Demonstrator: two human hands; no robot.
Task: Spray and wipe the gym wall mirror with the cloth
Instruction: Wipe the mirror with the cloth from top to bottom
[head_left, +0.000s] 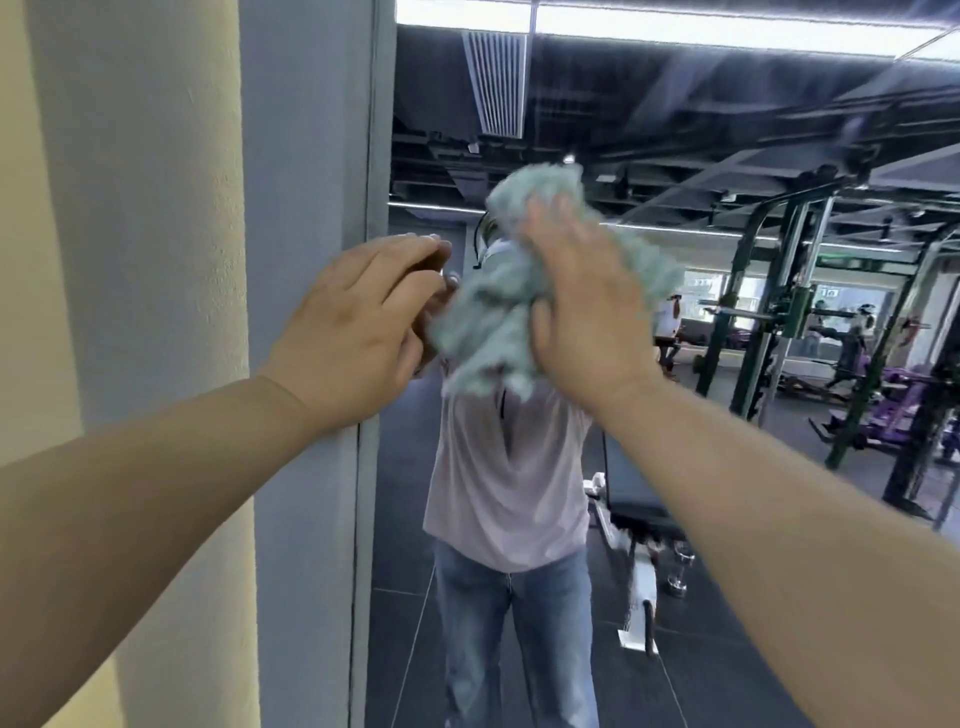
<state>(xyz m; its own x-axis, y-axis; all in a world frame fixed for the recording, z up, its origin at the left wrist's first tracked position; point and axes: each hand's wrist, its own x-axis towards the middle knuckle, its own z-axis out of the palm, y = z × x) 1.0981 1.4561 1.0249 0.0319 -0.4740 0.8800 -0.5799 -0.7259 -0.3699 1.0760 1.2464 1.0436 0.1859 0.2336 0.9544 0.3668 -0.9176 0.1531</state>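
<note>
The wall mirror (675, 467) fills the right part of the view, with its left edge against a grey wall. A bunched pale green cloth (488, 317) lies against the glass at about head height. My right hand (582, 306) lies flat over the cloth and presses it onto the mirror with fingers pointing up; the hand is motion-blurred. My left hand (358, 317) rests flat on the glass just left of the cloth, fingers straight, and meets its own reflection. No spray bottle is in view.
A grey wall strip (306, 208) and a cream wall (130, 208) border the mirror on the left. The mirror reflects a person in a pale shirt and jeans, a weight bench (639, 504), green racks (779, 312) and a dark tiled floor.
</note>
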